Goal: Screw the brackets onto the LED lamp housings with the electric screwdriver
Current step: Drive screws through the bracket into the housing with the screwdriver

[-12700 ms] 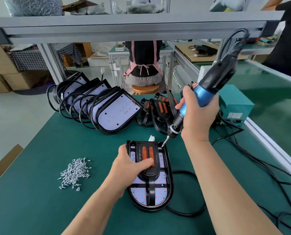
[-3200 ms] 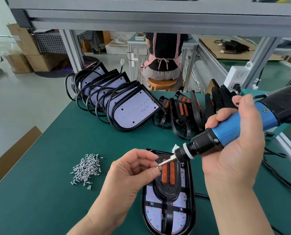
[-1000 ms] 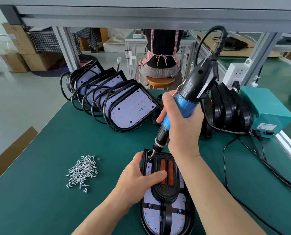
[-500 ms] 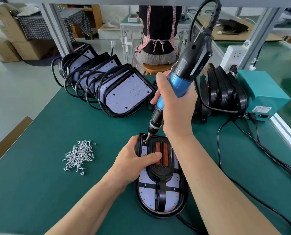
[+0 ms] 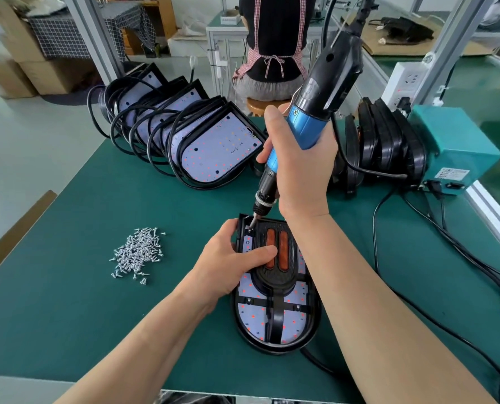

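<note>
A black LED lamp housing (image 5: 275, 325) lies flat on the green table (image 5: 67, 301), with a black bracket (image 5: 275, 275) carrying two orange strips on top of it. My left hand (image 5: 228, 263) presses on the housing's left edge, thumb on the bracket. My right hand (image 5: 298, 167) grips the blue and black electric screwdriver (image 5: 315, 112), held nearly upright. Its bit touches the housing's far left corner. A pile of silver screws (image 5: 136, 252) lies to the left.
Several lamp housings (image 5: 184, 132) with coiled cables lean in a row at the back left. More black housings (image 5: 385, 141) stand at the back right beside a teal power box (image 5: 458, 147). Black cables (image 5: 447, 243) trail across the right side. A person sits on a stool beyond the table.
My right hand has swung the screwdriver from level to nearly upright and set its bit on the housing's far left corner. My left hand moved from the bit to holding the housing.
</note>
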